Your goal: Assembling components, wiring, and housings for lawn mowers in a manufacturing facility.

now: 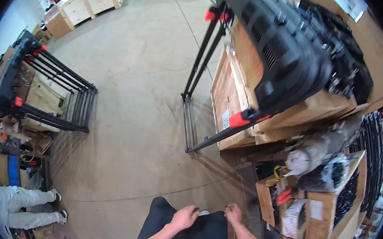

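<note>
Two hands low in frame, both on a black panel (pixel 189 234) held in front of the person at the bottom edge, over the concrete floor (pixel 132 114). Left hand (pixel 185 217) curls over the panel's top edge, fingers closed on it. Right hand (pixel 233 213) pinches the same edge just beside, fingers bent around it. Forearms come up from the lower rim.

Just right of the hands: open cardboard boxes (pixel 330 211) with black parts, bagged hardware, red-handled tools. Above them, a stack of black vented panels (pixel 290 50) on a wooden crate (pixel 230 100). A black metal frame with red clips (pixel 205 74) leans against the crate. Another black frame (pixel 42 86) sits far left over boxes. Another person in light trousers (pixel 17 204) is at the lower left. Wooden crates (pixel 85 3) stand far back.
</note>
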Tool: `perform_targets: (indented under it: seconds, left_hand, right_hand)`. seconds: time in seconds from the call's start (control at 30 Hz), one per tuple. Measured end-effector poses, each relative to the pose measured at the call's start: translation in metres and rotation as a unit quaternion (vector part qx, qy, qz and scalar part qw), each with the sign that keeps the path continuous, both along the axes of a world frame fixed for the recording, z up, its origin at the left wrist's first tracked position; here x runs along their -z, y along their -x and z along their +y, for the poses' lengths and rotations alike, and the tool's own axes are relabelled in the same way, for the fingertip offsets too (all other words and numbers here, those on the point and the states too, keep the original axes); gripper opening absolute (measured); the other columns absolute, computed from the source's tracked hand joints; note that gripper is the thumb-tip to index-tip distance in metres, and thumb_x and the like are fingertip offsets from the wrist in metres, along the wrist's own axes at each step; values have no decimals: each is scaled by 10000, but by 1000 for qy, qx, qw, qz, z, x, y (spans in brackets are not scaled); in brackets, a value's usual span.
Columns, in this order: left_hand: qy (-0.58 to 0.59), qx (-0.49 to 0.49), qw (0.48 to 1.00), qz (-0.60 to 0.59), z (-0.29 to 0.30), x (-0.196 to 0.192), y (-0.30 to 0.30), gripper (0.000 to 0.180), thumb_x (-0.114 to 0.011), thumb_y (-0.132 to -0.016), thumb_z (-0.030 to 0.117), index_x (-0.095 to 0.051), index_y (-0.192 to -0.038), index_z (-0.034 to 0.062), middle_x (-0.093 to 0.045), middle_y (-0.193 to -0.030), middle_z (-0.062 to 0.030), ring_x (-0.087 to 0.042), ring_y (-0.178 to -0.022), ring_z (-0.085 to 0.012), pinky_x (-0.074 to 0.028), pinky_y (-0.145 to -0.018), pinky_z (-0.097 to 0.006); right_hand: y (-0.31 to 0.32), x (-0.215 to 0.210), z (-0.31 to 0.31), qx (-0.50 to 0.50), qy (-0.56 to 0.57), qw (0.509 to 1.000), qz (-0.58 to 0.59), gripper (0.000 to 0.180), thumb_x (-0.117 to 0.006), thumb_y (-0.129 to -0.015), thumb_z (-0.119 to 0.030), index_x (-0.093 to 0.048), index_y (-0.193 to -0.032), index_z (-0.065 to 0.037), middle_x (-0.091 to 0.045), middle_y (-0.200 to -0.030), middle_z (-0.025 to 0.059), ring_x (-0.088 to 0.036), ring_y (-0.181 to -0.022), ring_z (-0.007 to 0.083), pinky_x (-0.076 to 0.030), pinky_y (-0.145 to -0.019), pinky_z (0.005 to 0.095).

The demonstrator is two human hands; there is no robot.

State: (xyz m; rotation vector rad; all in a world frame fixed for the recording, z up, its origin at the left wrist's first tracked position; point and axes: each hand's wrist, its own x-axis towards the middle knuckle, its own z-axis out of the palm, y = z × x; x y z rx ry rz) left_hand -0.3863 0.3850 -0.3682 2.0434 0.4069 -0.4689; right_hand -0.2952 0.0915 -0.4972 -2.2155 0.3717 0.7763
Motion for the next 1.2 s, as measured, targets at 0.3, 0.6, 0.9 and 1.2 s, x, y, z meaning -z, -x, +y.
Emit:
perform_targets:
  seconds: [0.3,0.6,0.9,1.2]
  left_hand:
    - [-46,244,966,69,-22,-176,-33,433,-575,-1008,400,-702,-1306,114,-725,-1255,-214,-686,-1175,-412,-551,-1010,-524]
    - [-111,158,980,35,0,-228,-108,417,-597,-1006,424,-726,-1278,134,-739,-1236,-202,-689,-1181,-398,-539,-1025,-487]
    - [-40,350,936,-21,-51,-262,-167,407,-581,-1021,385,-708,-1287,105,-728,-1267,-193,-682,-1193,-392,-535,-1030,-488]
    - [-9,160,982,-101,40,-274,-281,391,-584,-1012,402,-749,-1165,83,-764,-1114,-195,-716,-1070,-405,-564,-945,-484]
  right_hand:
    - [49,-264,-37,66,-71,995,18,214,-694,-992,-202,-669,-1061,-1,-718,-851,99,-675,-671,148,-538,-586,315]
    - [7,-417,-59,210,-267,933,-121,287,-746,-951,-199,-687,-1153,-3,-757,-935,67,-695,-790,136,-580,-744,330]
    - [-176,-533,-114,276,16,887,-370,376,-782,-919,-284,-728,-1165,-5,-784,-968,167,-763,-872,272,-591,-804,394]
    - [-125,-430,-104,211,-27,937,-277,203,-694,-981,-173,-722,-1088,-2,-667,-755,39,-582,-597,110,-483,-560,301]
